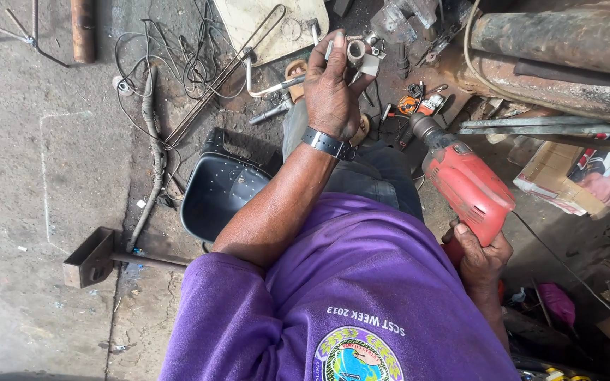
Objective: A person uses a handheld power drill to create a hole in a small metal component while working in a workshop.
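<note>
Fingers (338, 48) of the left hand (330, 92) pinch a small grey metal fitting (356, 53), held up just past the fingertips. I log the right hand (481, 255) wrapped tight round the handle of a red power drill (464, 180), its chuck pointing toward the fitting but apart from it. Below the left fingers, a black tray (217, 194) lies on the floor (51, 162) beside loose wires (178, 63).

A rough metal workshop, this one, with work done right on the stained concrete floor (44, 176). Loose wires (178, 63) tangle beside bent steel rods (220, 77), rusty pipes (566, 42) lie along the edge, a heavy hammer (100, 257) rests nearby, and a red power drill (464, 180) is out.
</note>
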